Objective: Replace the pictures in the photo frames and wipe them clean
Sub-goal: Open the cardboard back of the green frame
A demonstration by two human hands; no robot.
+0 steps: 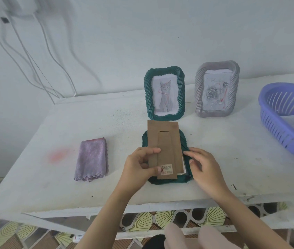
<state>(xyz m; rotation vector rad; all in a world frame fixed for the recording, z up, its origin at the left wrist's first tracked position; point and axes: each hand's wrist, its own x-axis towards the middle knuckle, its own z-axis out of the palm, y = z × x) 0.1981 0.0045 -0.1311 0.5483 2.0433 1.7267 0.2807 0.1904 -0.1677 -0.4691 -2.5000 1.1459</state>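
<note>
A dark green photo frame [184, 141] lies face down at the table's front middle. My left hand [139, 169] pinches the brown cardboard backing board [164, 141], lifted over that frame, with a white sheet edge showing under it. My right hand [203, 166] rests on the frame's right side, fingers loosely curled at the backing's edge. Behind stand a green frame with a cat picture [164, 92] and a grey frame with a rose picture [216, 88]. A folded purple cloth [91, 159] lies to the left.
A purple plastic basket [275, 130] with a sheet of paper inside sits at the right edge of the white table [52, 177]. White cables [34, 69] hang down the wall at the back left. Patterned floor tiles show below.
</note>
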